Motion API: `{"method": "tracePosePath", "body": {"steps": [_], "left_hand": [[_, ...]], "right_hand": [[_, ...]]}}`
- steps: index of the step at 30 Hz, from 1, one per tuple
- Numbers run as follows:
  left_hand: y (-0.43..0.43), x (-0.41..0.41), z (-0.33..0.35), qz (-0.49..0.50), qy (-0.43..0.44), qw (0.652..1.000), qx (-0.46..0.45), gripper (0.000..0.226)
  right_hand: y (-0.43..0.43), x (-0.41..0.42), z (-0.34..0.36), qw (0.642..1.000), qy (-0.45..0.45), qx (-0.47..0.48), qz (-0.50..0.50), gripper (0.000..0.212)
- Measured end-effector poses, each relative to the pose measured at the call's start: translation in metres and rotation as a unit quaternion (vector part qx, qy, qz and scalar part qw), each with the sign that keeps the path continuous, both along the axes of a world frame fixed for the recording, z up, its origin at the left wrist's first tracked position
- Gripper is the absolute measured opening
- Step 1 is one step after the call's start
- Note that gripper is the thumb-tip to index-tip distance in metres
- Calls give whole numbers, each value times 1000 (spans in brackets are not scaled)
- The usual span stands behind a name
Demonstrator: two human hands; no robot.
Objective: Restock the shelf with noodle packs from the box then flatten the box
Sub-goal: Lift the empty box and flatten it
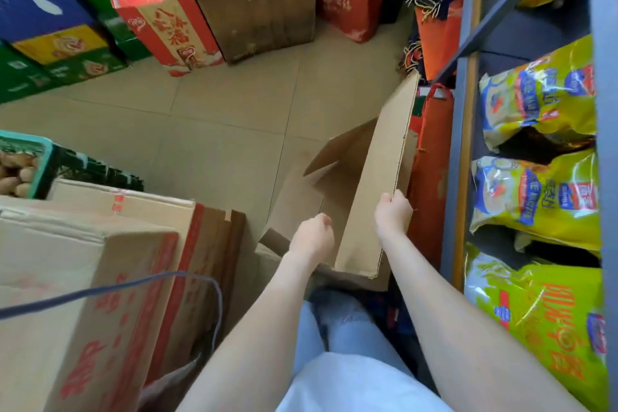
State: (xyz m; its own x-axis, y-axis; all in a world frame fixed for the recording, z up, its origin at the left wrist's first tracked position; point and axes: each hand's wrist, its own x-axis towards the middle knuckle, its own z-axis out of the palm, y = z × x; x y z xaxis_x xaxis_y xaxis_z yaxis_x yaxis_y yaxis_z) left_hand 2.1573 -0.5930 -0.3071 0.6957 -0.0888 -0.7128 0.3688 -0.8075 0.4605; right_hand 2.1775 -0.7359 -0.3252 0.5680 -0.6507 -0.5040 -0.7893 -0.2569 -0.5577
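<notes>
**Brown box gripped on the floor beside the shelf**

In the head view, the brown box (368,177) is seen down on the tiled floor (217,117), just beside the grey shelf (465,144). The box is partly folded. One long side is stood up on its edge and tilted a little.

The top edge of that long side is gripped by the right hand (393,214), with the fingers curled round the card. The left hand (312,236) is held lower, over the inside of the box, and its fingers are curled in. It cannot be told if anything is held in it.

Yellow and green noodle packs (541,104) are stacked on the shelf at the right, on more than one level. Orange bags (431,177) are squeezed between the box and the shelf.

At the left, big cardboard boxes with red print (83,278) are piled up, and a dark cable (100,291) is draped across them. A green crate (36,160) with round brown things in it is seen behind them. Further off, a red carton (167,17) is stood on the floor among other coloured cartons.
</notes>
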Motion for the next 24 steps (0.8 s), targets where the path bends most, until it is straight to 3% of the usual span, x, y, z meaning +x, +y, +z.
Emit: {"method": "tracePosePath", "body": {"steps": [5, 10, 16, 24], "left_hand": [[-22, 72, 14, -11, -18, 1000, -15, 36], [-23, 153, 13, -24, -10, 1000, -12, 33], [-33, 267, 12, -104, 2, 995, -9, 35], [-37, 416, 41, -136, -68, 988, 2, 37]], "right_hand": [[-15, 62, 1, 1000, 26, 10, 11, 17], [-17, 147, 17, 999, 3, 34, 14, 35], [-29, 276, 52, 999, -43, 23, -7, 37], [-62, 401, 89, 998, -55, -18, -26, 35]]}}
